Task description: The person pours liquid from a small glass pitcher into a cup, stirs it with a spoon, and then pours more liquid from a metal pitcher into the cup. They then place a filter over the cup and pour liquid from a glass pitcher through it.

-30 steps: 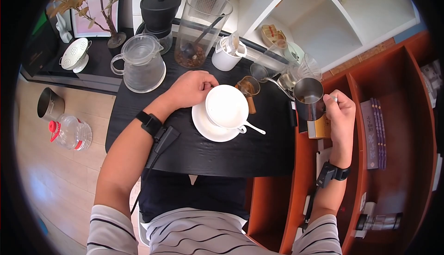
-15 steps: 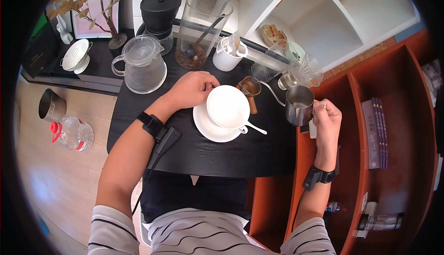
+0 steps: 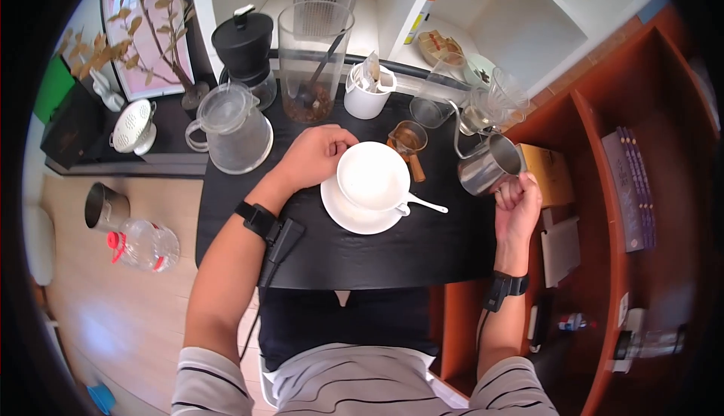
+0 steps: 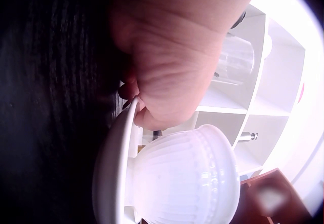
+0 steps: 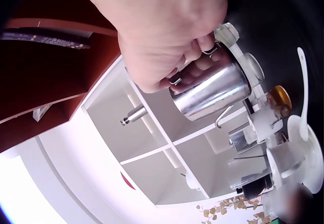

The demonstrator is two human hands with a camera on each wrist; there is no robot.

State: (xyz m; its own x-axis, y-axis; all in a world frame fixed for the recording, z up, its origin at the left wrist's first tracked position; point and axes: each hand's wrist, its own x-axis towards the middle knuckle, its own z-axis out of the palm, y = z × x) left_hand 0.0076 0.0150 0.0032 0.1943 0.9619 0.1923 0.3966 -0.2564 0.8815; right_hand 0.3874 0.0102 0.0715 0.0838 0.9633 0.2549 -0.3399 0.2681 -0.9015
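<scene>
In the head view my right hand (image 3: 516,208) grips the handle of a steel gooseneck pouring pot (image 3: 483,167). The pot is tilted, its thin curved spout toward the back of the table. In the right wrist view, fingers curl through the handle on the shiny pot body (image 5: 212,89). My left hand (image 3: 309,158) pinches the far-left rim of a white saucer (image 3: 348,216); the left wrist view has the thumb over the saucer rim (image 4: 119,168). On the saucer stands a white ribbed cup (image 4: 185,176), with a white spoon (image 3: 430,205) beside it.
Behind the cup stand a small amber glass cup with a wooden handle (image 3: 409,141), a white mug with packets (image 3: 366,102), a tall glass jar (image 3: 308,61), a black grinder (image 3: 243,45) and a glass server (image 3: 235,133). Red-brown shelving (image 3: 596,280) lies along the right.
My right hand has brought the pot leftward over the table from the shelf side and tilted it. The left hand keeps its place at the saucer. The head view has shifted slightly.
</scene>
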